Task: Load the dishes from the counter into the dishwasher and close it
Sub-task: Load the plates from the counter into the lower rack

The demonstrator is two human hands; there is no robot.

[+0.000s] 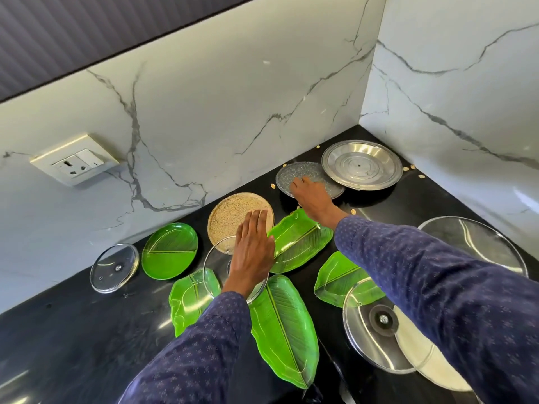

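Many dishes lie spread on the black counter (73, 339). My left hand (252, 249) reaches with straight fingers over a glass lid (213, 266), its fingertips on the beige speckled plate (233, 214). My right hand (310, 195) stretches further back, fingers laid on the grey speckled plate (294, 173). Beside that plate sits a steel plate (361, 164) in the corner. Green leaf-shaped plates lie near: a round one (169, 252), a long one (285, 330), another (300, 237) between my hands, and two smaller ones (186, 301) (341, 275).
A small glass lid (114, 267) lies at the left. A steel lid (376, 325) and a large glass lid (472, 243) lie at the right, over a white plate (420, 354). Marble walls meet in the far corner; a wall socket (74, 160) is at the left. Crumbs dot the counter.
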